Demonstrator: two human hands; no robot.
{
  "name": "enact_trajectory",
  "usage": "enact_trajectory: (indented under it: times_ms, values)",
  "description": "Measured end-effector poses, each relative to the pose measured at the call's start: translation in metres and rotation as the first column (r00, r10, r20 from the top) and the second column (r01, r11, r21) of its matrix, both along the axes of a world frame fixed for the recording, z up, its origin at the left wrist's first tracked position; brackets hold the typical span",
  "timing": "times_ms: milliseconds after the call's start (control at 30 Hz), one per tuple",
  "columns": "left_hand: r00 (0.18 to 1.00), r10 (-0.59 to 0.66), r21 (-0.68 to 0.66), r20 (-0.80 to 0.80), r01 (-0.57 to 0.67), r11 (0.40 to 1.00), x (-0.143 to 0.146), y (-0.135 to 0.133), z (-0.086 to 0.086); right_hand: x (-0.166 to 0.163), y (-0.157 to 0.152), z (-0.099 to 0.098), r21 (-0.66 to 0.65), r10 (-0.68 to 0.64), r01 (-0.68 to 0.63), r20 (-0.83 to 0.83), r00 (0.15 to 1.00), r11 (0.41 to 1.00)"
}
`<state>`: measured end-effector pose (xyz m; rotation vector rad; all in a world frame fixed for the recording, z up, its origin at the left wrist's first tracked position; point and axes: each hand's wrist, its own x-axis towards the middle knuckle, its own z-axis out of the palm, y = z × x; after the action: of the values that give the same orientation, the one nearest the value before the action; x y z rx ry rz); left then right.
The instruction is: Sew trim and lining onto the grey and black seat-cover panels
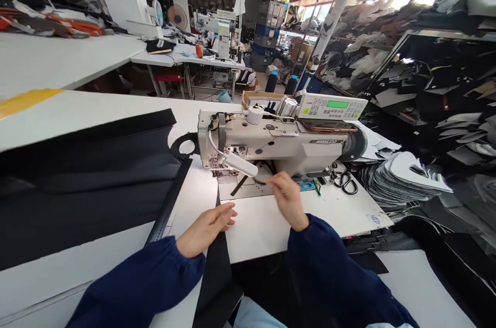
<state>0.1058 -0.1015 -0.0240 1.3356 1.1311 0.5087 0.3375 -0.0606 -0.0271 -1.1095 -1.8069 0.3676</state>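
Note:
A beige sewing machine (267, 137) stands on the white worktable, with a small white lamp (241, 164) bent in front of its needle area. My left hand (209, 227) is open, its fingers stretched out over a long black fabric strip (219, 271) that runs from the machine down toward my lap. Just in front of the machine arm, my right hand (285, 196) is closed in a pinch. Its fingertips are slightly blurred, and what they hold, if anything, cannot be made out. A short black strip (239, 185) lies on the machine bed between both hands.
Large black fabric (96, 183) covers the table on the left. Black-handled scissors (345, 182), a blue tool (306, 186) and a green-handled item (317, 187) lie right of my right hand. Stacked cut pieces (399, 181) stand farther right. Thread cones (272, 81) rise behind the machine.

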Motion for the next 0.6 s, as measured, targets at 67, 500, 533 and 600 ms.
enact_trajectory:
  times_ms: [67,500,533,600]
  values:
    - [0.988,0.112,-0.159,0.102,-0.095,0.983,0.016,0.010,0.003,-0.018,-0.023,0.000,-0.004,0.241,-0.241,0.107,0.965,0.970]
    - [0.963,0.034,0.022,-0.268,-0.029,0.999,0.015,0.015,0.003,-0.038,-0.053,-0.030,-0.166,0.209,-0.226,-0.117,0.971,0.960]
    - [0.954,0.011,0.041,-0.300,0.001,0.999,0.014,0.012,0.006,-0.039,-0.047,-0.031,-0.153,0.192,-0.214,-0.145,0.971,0.965]
    - [0.934,-0.023,0.065,-0.357,0.049,0.997,0.014,0.006,0.011,-0.043,-0.038,-0.033,-0.138,0.207,-0.233,-0.184,0.961,0.963]
